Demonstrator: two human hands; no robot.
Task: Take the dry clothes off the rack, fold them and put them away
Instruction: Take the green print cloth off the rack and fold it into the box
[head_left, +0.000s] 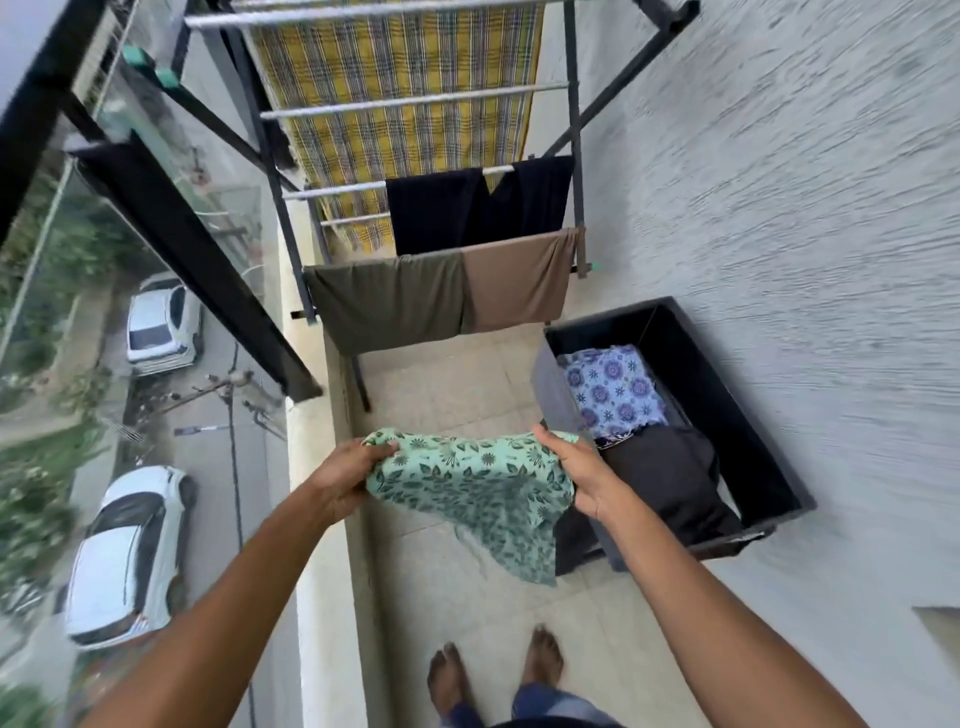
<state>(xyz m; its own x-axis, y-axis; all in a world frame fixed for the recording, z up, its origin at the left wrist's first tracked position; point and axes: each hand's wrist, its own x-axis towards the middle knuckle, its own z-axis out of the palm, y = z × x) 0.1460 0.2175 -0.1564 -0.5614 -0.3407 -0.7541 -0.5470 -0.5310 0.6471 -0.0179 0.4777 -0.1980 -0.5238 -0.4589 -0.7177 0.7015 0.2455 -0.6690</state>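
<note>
Count: one green leaf-print cloth (467, 478), bunched, held in the air just left of the dark rectangular bin (727, 405). Left hand (343, 480) grips its left end, fingers curled round the fabric; right hand (576, 467) grips the right end the same way and covers the bin's near-left corner. One loose corner hangs down.

Bin holds two pieces: blue-purple floral cloth (613, 389) at the far end, dark folded garment (665, 478) at the near end.

Metal drying rack with dark frame and silver rails (410, 101) stands beyond the bin, to its left, with four pieces on it: yellow plaid cloth (395, 67), black garment (467, 213), olive garment (389, 306), brown garment (514, 286).

Rough grey wall (779, 208) is right of the bin. Two white cars (161, 325) sit down on the street, far left of it.
</note>
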